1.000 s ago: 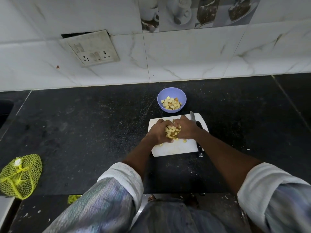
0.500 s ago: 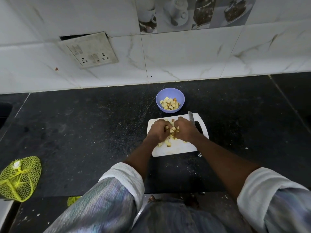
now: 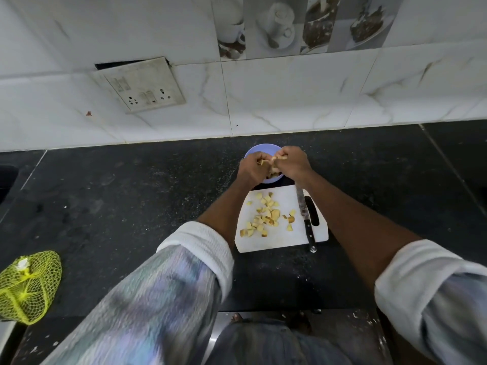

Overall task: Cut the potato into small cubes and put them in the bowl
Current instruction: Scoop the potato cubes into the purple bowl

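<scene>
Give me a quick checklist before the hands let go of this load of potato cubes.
1. Left hand and right hand over the small lavender plastic bowl: ok.
2. Hands holding cubes together: ok, pieces show between them.
3. Room left in the bowl: cannot tell, hands cover it.
4. White plastic cutting board emptied: not ok, loose yellow potato cubes remain.
5. Black-handled kitchen knife out of the way: ok, flat along the board's right side, clear of the cubes.
6. Cubes spilled on the black stone counter: cannot tell, only small specks show.

Bowl (image 3: 253, 151) behind board (image 3: 279, 239); knife (image 3: 305, 219) right.
</scene>
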